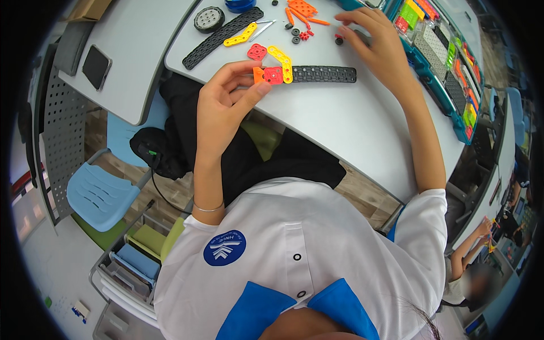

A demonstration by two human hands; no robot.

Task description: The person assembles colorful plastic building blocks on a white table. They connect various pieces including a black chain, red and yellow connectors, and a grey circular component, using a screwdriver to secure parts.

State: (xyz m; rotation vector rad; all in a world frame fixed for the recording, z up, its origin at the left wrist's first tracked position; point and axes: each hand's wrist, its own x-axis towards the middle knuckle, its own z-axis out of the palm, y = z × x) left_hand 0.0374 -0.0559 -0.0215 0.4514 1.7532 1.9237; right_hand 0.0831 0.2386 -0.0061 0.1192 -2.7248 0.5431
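Observation:
My left hand (226, 99) pinches the near end of a small plastic construction assembly over the table's front part. An orange piece (258, 74) and a red square block (273, 75) sit at the fingertips. A bent yellow perforated beam (281, 61) crosses the assembly, and a long black perforated beam (326, 75) sticks out to the right. Farther right, my right hand (377, 48) is over the table, fingers apart and holding nothing visible. Close to its fingers lies a small black-and-red part (339, 40). A loose red square plate (256, 52) lies beyond my left hand.
A teal case (422, 71) full of coloured parts stands along the right edge. At the back are a grey wheel (209, 19), a black beam (224, 38), another yellow beam (241, 35) and orange pieces (302, 7). A phone (97, 67) lies on the left table.

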